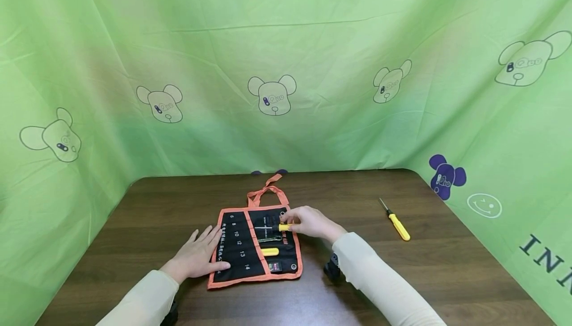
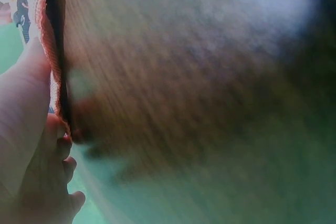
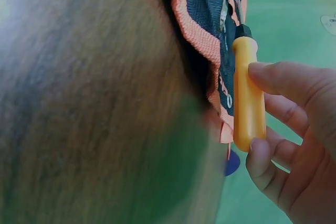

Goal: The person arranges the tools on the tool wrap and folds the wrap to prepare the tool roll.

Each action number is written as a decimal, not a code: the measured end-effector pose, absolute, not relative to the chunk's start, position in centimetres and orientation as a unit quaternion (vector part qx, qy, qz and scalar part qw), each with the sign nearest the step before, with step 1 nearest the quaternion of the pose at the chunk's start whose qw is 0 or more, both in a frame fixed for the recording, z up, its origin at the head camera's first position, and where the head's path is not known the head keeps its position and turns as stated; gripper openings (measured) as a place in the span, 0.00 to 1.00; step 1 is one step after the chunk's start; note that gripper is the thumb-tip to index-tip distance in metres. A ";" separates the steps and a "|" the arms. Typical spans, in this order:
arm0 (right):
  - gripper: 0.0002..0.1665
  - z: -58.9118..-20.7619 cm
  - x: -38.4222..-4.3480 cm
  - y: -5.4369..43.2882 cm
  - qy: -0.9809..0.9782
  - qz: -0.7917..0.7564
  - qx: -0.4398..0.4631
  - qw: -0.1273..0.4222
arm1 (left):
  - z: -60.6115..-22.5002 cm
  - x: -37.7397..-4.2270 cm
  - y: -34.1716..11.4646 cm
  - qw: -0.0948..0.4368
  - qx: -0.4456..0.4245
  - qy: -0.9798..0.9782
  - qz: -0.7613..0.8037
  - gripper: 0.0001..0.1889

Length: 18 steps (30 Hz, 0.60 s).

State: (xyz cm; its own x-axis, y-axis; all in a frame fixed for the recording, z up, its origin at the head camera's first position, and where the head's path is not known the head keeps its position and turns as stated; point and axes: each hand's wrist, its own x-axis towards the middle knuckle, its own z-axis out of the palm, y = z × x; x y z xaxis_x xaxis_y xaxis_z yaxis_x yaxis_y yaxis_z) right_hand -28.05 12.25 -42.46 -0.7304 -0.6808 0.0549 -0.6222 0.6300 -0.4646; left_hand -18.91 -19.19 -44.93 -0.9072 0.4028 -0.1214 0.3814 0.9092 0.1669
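Observation:
A black tool pouch point(image 1: 239, 261) with orange edging and numbered slots lies spread on the table. My left hand point(image 1: 196, 256) rests flat on its left edge, fingers straight and spread, the thumb over the black cloth. Over the pouch's upper right part, my right hand point(image 1: 310, 223) pinches a screwdriver by its yellow handle point(image 3: 248, 98), thumb on one side and fingers on the other. Its thin shaft point(image 1: 264, 228) points left across the pouch toward the orange middle band. Below it, another yellow handle point(image 1: 270, 252) sticks out of a slot, beside a wrench point(image 1: 270, 239).
A second loose screwdriver point(image 1: 397, 225) with a yellow handle lies at the right of the brown wooden table point(image 1: 348, 286). Orange straps point(image 1: 268, 194) stretch from the pouch's top toward the far edge. A green printed curtain point(image 1: 214, 132) hangs behind and along the sides.

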 end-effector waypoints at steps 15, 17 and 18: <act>0.12 -42.9 -28.1 12.2 0.901 -0.219 -0.369 0.057 | -44.8 -18.9 -19.1 0.077 0.199 0.974 0.068 0.49; 0.12 -43.0 -28.2 12.1 0.899 -0.224 -0.372 0.058 | -44.8 -18.9 -19.1 0.078 0.199 0.975 0.067 0.49; 0.11 -43.0 -28.2 12.0 0.898 -0.226 -0.373 0.061 | -44.9 -18.9 -19.1 0.078 0.199 0.975 0.067 0.50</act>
State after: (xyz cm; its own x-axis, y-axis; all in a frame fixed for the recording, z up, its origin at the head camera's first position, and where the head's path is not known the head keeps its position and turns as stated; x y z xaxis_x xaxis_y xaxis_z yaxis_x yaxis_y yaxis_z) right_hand -28.17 12.03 -43.00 -0.7147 -0.6969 0.0600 -0.6420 0.6195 -0.4517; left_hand -18.94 -19.10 -44.87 -0.9088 0.3980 -0.1250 0.3773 0.9120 0.1607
